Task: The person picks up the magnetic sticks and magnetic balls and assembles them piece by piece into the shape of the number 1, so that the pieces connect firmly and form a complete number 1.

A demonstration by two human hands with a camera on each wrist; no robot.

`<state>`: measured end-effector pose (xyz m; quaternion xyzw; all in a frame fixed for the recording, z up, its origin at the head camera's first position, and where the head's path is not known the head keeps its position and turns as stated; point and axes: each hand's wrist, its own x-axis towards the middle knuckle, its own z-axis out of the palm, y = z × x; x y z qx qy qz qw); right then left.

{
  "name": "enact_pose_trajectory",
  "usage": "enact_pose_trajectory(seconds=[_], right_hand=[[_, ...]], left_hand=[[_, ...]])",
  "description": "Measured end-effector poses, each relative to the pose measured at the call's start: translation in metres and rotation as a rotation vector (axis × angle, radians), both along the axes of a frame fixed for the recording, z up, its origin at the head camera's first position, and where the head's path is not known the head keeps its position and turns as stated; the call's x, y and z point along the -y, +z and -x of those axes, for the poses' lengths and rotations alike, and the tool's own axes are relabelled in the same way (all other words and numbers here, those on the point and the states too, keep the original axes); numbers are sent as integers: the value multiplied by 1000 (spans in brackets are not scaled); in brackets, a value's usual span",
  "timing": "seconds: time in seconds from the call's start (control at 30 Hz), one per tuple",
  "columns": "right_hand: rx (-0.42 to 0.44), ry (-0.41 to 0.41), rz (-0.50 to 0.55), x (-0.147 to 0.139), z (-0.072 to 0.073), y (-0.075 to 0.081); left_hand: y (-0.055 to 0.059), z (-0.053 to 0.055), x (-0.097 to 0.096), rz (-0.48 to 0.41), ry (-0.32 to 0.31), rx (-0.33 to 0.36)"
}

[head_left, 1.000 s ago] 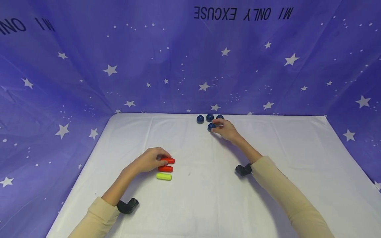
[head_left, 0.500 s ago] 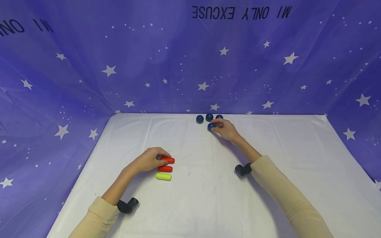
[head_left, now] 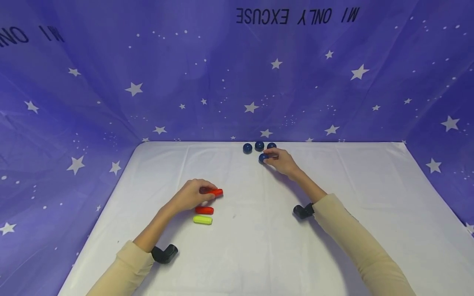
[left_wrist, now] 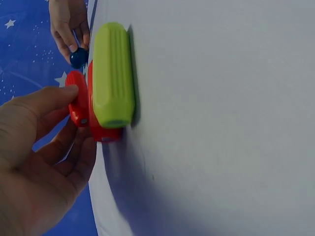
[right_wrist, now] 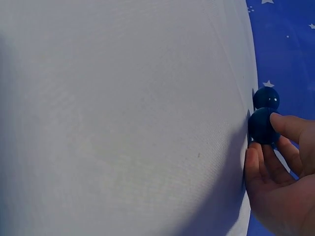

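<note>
There are four blue balls point(head_left: 259, 146), two red sticks point(head_left: 204, 210), one yellow stick point(head_left: 202, 220).

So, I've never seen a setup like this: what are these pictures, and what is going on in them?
There is no machine at work here, only a person's two bare hands. The wide picture comes from a camera worn on the head, looking forward and down. The other two come from cameras worn on the wrists, each looking at its own hand's work.

The left hand pinches a red stick. The right hand holds a dark blue ball. On the white-covered table lie another red stick and, next to it, a yellow-green stick. Three more blue balls sit near the far edge. Behind is a purple-blue curtain with white stars.
</note>
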<state>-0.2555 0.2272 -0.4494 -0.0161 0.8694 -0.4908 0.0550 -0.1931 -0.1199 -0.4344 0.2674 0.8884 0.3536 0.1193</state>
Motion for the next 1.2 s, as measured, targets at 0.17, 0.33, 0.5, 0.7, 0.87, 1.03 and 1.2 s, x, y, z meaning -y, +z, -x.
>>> enact_pose_trajectory(seconds=[0.17,0.33,0.5,0.7,0.87,1.03,1.2], right_hand=[[9,4,0,2,-1,2],[14,-1,1,2,-2,4],[17,3,0,1,-2,4],[14,6,-8,1,-1,3],[10,-1,-9,1,-2,1],[10,-4,-11,1,-3,0],[22,-8,-11,-1,-4,0]], left_hand=[[1,2,-11,-11,56,3],[0,6,-21,-25,82,-12],[-1,9,-30,-48,94,-32],[-4,12,-41,-90,122,-27],[-4,16,-49,-130,155,3],[-3,21,-58,-165,183,31],[-4,24,-68,-187,192,64]])
